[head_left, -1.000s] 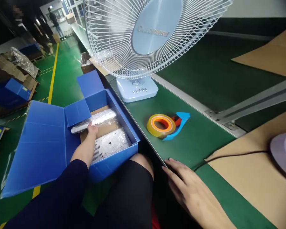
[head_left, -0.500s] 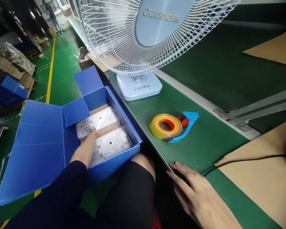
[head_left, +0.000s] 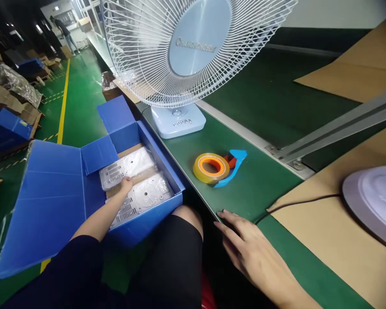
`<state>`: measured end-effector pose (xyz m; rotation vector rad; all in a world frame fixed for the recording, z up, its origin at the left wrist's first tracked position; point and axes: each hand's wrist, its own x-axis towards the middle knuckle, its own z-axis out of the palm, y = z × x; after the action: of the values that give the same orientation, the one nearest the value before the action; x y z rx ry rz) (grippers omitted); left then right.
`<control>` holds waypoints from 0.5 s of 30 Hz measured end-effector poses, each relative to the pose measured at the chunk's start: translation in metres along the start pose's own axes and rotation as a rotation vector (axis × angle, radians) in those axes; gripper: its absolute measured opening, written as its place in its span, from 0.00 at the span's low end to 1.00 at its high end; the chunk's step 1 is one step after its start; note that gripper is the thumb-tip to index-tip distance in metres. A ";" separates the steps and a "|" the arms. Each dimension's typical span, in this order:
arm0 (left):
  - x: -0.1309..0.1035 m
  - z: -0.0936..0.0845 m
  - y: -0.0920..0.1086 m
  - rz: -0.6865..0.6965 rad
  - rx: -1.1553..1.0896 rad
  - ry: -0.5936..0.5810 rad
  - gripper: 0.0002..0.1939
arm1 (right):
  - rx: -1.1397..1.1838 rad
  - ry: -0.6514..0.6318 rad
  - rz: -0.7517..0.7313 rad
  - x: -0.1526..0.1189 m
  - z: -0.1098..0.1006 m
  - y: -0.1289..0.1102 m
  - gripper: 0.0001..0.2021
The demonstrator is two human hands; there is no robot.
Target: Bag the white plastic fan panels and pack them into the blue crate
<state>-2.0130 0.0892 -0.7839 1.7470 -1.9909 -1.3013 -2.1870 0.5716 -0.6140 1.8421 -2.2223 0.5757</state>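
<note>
The upper panel (head_left: 128, 166), tilted up at your left hand (head_left: 126, 184) a second ago, now lies flat in the box (head_left: 148, 216), its slotted face turned up beside the lower panel (head_left: 148, 193). Your left hand has come off its raised near edge and is down at the gap between the two panels. More of your bare forearm (head_left: 101, 216) shows, with the sleeve (head_left: 80, 257) edge further toward the lower left of the frame. Your view has swung, so the fan (head_left: 199, 38) and tape (head_left: 209, 179) sit further left, and more of the pale dome (head_left: 373, 204) shows at the right edge.
</note>
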 end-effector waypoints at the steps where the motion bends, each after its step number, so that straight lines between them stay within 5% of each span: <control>1: -0.010 -0.001 0.003 0.028 0.002 -0.040 0.14 | -0.006 0.002 -0.003 0.000 0.000 0.000 0.14; 5: -0.065 -0.007 0.018 0.184 -0.016 -0.309 0.13 | -0.017 0.005 -0.012 0.000 0.000 -0.001 0.14; 10: -0.141 -0.016 0.035 0.476 0.199 -0.622 0.25 | -0.002 0.003 -0.013 -0.002 0.004 0.000 0.15; 15: -0.173 -0.007 0.039 0.507 0.554 -0.680 0.34 | 0.000 0.029 -0.035 -0.004 0.008 0.002 0.15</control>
<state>-1.9861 0.2344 -0.6852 0.8383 -3.1396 -1.3386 -2.1869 0.5723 -0.6235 1.8564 -2.1672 0.5917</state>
